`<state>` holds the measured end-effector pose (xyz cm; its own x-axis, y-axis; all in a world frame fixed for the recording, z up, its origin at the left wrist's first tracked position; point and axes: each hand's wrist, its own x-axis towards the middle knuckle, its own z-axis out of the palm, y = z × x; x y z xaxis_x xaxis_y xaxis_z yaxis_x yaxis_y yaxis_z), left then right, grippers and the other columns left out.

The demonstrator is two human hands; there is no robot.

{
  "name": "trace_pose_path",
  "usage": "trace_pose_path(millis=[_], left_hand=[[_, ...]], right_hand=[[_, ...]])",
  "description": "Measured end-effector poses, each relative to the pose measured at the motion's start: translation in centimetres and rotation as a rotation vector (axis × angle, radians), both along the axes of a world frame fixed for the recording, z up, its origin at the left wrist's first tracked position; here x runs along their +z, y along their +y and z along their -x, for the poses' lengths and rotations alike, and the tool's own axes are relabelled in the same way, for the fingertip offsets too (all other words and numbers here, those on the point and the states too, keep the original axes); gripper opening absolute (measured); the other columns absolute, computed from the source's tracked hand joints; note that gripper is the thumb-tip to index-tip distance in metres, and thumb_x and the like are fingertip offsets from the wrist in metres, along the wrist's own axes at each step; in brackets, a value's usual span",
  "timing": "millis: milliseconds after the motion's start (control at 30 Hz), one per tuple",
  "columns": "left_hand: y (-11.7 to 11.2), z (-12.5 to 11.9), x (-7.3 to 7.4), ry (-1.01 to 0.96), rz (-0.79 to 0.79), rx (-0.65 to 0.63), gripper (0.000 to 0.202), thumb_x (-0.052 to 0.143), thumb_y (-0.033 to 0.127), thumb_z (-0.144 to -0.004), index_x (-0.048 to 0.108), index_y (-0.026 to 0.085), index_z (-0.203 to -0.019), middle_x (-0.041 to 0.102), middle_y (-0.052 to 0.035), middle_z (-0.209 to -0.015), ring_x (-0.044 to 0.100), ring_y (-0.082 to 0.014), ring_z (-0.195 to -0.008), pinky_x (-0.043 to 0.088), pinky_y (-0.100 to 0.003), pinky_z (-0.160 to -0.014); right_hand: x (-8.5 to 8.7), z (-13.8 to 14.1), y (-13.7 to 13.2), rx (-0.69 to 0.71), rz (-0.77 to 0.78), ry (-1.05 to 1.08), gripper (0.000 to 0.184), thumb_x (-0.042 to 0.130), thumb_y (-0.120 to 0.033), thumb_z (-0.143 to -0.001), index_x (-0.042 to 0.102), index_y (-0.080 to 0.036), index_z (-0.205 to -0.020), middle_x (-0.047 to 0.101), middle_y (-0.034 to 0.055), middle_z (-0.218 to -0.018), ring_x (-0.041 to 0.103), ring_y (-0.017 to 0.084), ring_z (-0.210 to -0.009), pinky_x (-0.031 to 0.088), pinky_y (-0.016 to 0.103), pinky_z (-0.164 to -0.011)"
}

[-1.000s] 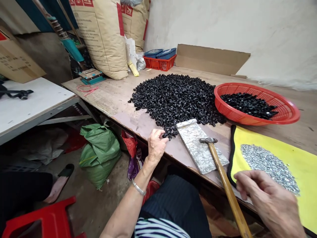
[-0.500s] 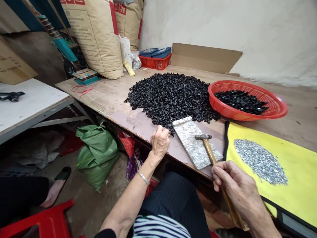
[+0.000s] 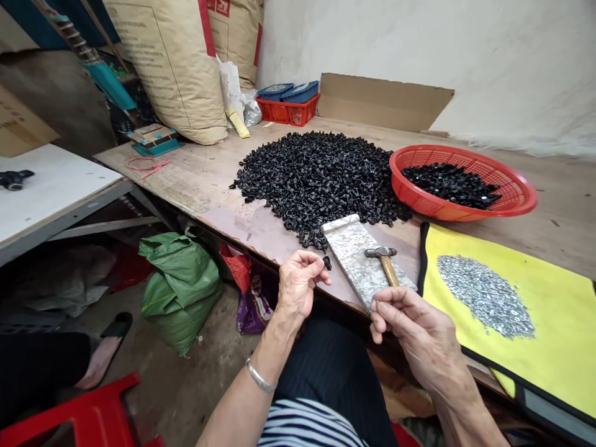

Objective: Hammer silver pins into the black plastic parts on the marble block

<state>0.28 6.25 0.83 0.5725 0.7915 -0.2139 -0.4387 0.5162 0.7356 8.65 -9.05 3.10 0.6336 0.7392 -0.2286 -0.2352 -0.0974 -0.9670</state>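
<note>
My left hand (image 3: 300,282) is closed, pinching a small black plastic part (image 3: 327,263) between thumb and fingertips, just in front of the pile. My right hand (image 3: 414,329) is closed too, thumb against forefinger; whatever sits at the fingertips is too small to make out. A hammer (image 3: 385,256) rests its head on a worn metal plate (image 3: 349,248). Its wooden handle runs down behind my right hand, and the lower part is hidden. Beyond the plate spreads a large heap of black plastic parts (image 3: 311,177).
A red plastic basket (image 3: 512,195) holds more black parts. Small shiny metal pieces (image 3: 487,298) lie on a yellow cloth (image 3: 563,323) at right. Large paper sacks (image 3: 172,68), a red crate (image 3: 288,113) and a cardboard strip (image 3: 382,102) stand behind. A green sack (image 3: 181,292) sits on the floor.
My left hand has drawn back from the heap's edge with a black part in its fingertips. My right hand has shifted up and left, nearer the plate. The hammer stays on the plate.
</note>
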Motion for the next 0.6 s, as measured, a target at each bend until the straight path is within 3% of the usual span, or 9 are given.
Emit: trace_pose_path(millis=[200, 367, 600], left_hand=[[-2.1, 0.4, 0.2, 0.024, 0.164, -0.04, 0.027, 0.078, 0.021, -0.055, 0.054, 0.013, -0.065, 0.055, 0.0042, -0.052, 0.053, -0.0085, -0.042, 0.048, -0.022, -0.043], [-3.3, 0.2, 0.0, 0.036, 0.231, -0.072, 0.026, 0.076, 0.02, -0.056, 0.054, 0.013, -0.065, 0.056, 0.0032, -0.052, 0.053, -0.0086, -0.042, 0.047, -0.022, -0.043], [-5.6, -0.4, 0.6, 0.12, 0.146, 0.031, 0.017, 0.07, 0.016, -0.06, 0.053, 0.012, -0.06, 0.058, 0.0004, -0.048, 0.056, -0.0105, -0.045, 0.046, -0.022, -0.049]], right_hand=[[0.2, 0.4, 1.0, -0.084, -0.082, -0.066, 0.013, 0.062, -0.029, -0.076, 0.057, -0.017, -0.078, 0.057, -0.0022, -0.058, 0.049, 0.008, -0.043, 0.039, 0.022, -0.044], [0.1, 1.2, 1.6, -0.07, -0.07, -0.154, 0.012, 0.057, -0.03, -0.08, 0.057, -0.018, -0.082, 0.056, -0.0028, -0.062, 0.05, 0.008, -0.045, 0.04, 0.024, -0.047], [-0.5, 2.7, 2.5, -0.153, 0.068, -0.452, 0.01, 0.053, -0.028, -0.08, 0.056, -0.02, -0.076, 0.057, 0.0, -0.075, 0.046, 0.008, -0.051, 0.04, 0.023, -0.048]])
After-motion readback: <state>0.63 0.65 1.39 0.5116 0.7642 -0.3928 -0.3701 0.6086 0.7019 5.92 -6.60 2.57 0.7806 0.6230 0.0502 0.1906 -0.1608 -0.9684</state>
